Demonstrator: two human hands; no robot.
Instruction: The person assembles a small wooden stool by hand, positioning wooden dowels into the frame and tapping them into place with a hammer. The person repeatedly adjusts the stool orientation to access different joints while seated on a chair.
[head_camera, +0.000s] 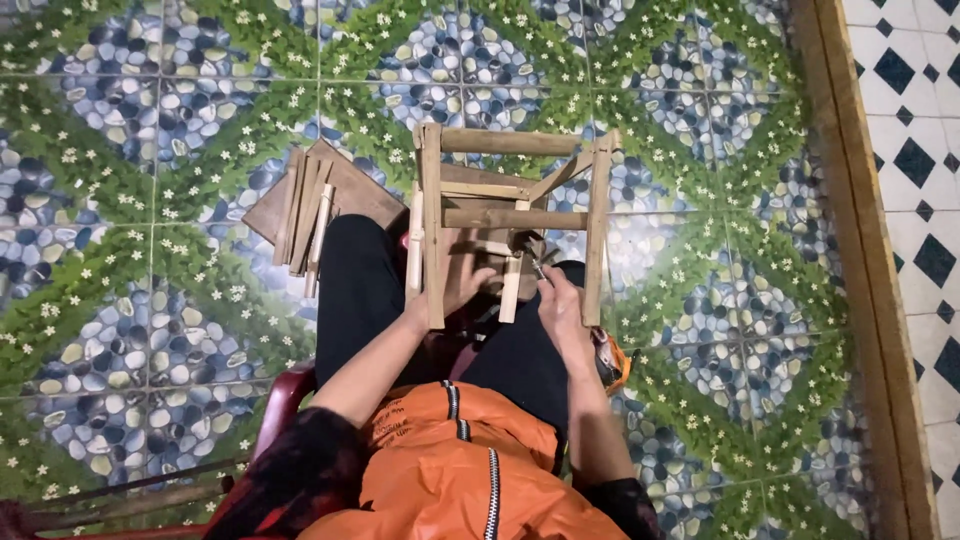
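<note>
Head view, looking down: a seated person in an orange jacket (450, 470) and dark trousers holds a small wooden stool frame (510, 215) upside down across the lap, legs pointing away toward the far tiles. Left hand (462, 285), fingers curled together around a near leg and rail, steadies the frame. Right hand (560, 305), fingers clamped on a thin dark tool (538, 268), probably a screwdriver or awl, with its tip at a light-coloured cross piece (512, 290). A stack of loose wooden slats on a board (305, 205) lies on the patterned tile floor (150, 150) just left of the knees. A red chair arm (285, 395) shows near left. Judgement: the work goes best with the frame braced hard against the thighs, the tool kept square to the joint and the pressure even.
</note>
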